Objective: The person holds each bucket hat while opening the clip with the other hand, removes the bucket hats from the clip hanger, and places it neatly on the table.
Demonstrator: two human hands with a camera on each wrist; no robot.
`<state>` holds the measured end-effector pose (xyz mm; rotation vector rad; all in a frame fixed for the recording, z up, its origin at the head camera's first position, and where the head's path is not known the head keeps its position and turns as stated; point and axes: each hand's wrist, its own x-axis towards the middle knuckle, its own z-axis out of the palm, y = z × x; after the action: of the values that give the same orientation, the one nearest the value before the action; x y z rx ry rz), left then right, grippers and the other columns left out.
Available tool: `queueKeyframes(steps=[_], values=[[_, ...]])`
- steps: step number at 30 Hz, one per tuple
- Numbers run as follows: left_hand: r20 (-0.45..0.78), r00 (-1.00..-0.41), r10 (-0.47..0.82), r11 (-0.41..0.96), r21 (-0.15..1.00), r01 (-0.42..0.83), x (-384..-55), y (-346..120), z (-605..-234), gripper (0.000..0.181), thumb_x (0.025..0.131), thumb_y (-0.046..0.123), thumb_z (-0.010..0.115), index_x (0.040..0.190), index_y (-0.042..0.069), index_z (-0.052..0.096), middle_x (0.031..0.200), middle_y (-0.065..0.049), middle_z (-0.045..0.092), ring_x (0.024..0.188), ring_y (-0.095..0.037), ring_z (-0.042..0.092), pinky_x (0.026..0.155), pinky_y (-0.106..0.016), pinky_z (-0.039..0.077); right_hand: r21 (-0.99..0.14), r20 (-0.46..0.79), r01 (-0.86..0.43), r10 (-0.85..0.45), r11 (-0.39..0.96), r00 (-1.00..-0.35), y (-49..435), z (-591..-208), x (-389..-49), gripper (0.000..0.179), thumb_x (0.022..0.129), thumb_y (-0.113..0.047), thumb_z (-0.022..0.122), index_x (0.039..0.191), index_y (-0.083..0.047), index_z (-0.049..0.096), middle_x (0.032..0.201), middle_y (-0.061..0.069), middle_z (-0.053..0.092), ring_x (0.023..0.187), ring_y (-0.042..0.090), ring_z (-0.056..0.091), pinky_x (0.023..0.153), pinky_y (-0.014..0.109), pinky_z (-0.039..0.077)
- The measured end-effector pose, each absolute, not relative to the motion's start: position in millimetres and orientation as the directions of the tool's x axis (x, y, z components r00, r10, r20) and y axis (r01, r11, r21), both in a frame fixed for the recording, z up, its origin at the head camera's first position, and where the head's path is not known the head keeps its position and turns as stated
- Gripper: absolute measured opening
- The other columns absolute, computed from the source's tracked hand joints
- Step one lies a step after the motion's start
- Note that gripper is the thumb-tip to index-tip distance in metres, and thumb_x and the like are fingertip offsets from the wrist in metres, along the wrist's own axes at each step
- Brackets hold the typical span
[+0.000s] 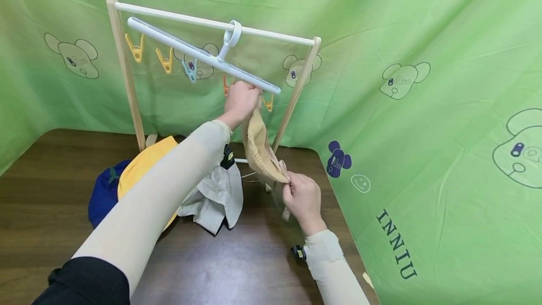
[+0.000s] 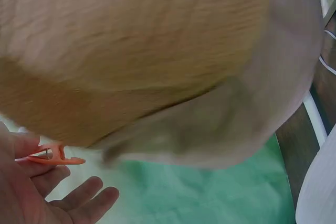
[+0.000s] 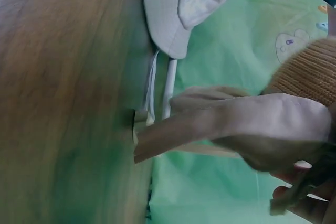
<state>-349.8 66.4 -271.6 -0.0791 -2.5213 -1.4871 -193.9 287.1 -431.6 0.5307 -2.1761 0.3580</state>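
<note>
A beige knitted hat (image 1: 258, 145) with a pale ribbon (image 3: 273, 116) hangs stretched between my two hands below the right half of a light blue hanger (image 1: 182, 46). My left hand (image 1: 241, 100) is up at the hanger, where its thumb and forefinger pinch an orange clip (image 2: 55, 156). The other fingers stretch out loosely. Close by is the hat's edge; I cannot tell whether the clip grips it. Lower down, my right hand (image 1: 304, 196) pinches the hat's lower end by the ribbon. Those fingers show only dimly in the right wrist view.
The hanger hooks over a white rod (image 1: 169, 13) on a wooden-legged rack and tilts down rightward. Yellow clips (image 1: 165, 61) and a blue clip (image 1: 190, 70) dangle from it. A white hat (image 1: 216, 196), a yellow hat (image 1: 146, 161) and a blue hat (image 1: 99, 199) lie on the table (image 1: 203, 267).
</note>
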Motion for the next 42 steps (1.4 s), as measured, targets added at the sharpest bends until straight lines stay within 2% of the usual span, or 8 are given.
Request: queueKeyframes(steps=[7,11,15,20,23,33,42], values=[[0.203,-0.975,-0.085,0.5,0.856,0.135,-354,62,-272,0.046,0.102,0.04,0.057,0.063,0.018,0.049,0.058,0.003,0.044,0.055,-0.016,0.041,0.053,-0.031,0.033,-0.115,0.8,-0.483,-0.208,0.868,-0.563,293,-437,-190,0.017,0.083,-0.006,0.057,0.088,-0.007,0.074,0.066,0.005,0.066,0.052,0.023,0.058,0.05,0.043,0.048],[0.212,-0.976,-0.046,0.525,0.837,0.157,-352,64,-269,0.044,0.102,0.04,0.056,0.064,0.019,0.051,0.059,0.003,0.043,0.055,-0.016,0.041,0.055,-0.032,0.034,-0.187,0.786,-0.455,-0.146,0.87,-0.601,294,-433,-188,0.015,0.083,-0.006,0.059,0.085,-0.007,0.074,0.055,0.0,0.051,0.046,0.016,0.04,0.042,0.037,0.036],[0.22,-0.975,-0.02,0.544,0.821,0.174,-350,65,-266,0.042,0.103,0.04,0.056,0.066,0.018,0.056,0.061,0.003,0.046,0.057,-0.016,0.042,0.057,-0.031,0.035,-0.265,0.75,-0.421,-0.089,0.867,-0.656,292,-428,-188,0.01,0.083,-0.006,0.061,0.076,-0.009,0.067,0.053,-0.005,0.038,0.047,0.013,0.032,0.043,0.032,0.028],[0.206,-0.979,0.001,0.516,0.838,0.177,-349,63,-267,0.034,0.102,0.038,0.058,0.083,0.016,0.073,0.064,0.002,0.055,0.06,-0.017,0.05,0.061,-0.032,0.04,-0.326,0.719,-0.376,-0.031,0.868,-0.694,290,-425,-187,0.013,0.083,-0.007,0.062,0.071,-0.011,0.062,0.052,-0.005,0.039,0.047,0.016,0.034,0.044,0.034,0.029],[0.196,-0.981,0.006,0.498,0.849,0.173,-348,63,-268,0.032,0.102,0.038,0.058,0.09,0.016,0.077,0.068,0.001,0.062,0.062,-0.017,0.054,0.061,-0.032,0.041,-0.348,0.709,-0.347,0.003,0.871,-0.706,290,-423,-187,0.014,0.083,-0.008,0.061,0.069,-0.012,0.062,0.051,-0.005,0.04,0.047,0.018,0.036,0.044,0.035,0.031],[0.205,-0.978,0.03,0.461,0.866,0.196,-347,71,-264,0.038,0.102,0.038,0.058,0.071,0.018,0.07,0.064,0.0,0.063,0.056,-0.017,0.05,0.056,-0.031,0.038,-0.353,0.69,-0.305,0.027,0.884,-0.723,289,-411,-192,0.016,0.086,-0.012,0.062,0.07,-0.014,0.064,0.049,-0.005,0.041,0.046,0.02,0.038,0.043,0.037,0.032],[0.241,-0.969,0.048,0.436,0.868,0.237,-343,81,-260,0.039,0.101,0.042,0.061,0.072,0.019,0.073,0.077,-0.001,0.073,0.062,-0.017,0.051,0.069,-0.033,0.041,-0.354,0.677,-0.293,0.028,0.888,-0.735,284,-413,-197,0.011,0.084,-0.013,0.064,0.075,-0.013,0.069,0.048,-0.006,0.041,0.047,0.021,0.041,0.044,0.04,0.036]])
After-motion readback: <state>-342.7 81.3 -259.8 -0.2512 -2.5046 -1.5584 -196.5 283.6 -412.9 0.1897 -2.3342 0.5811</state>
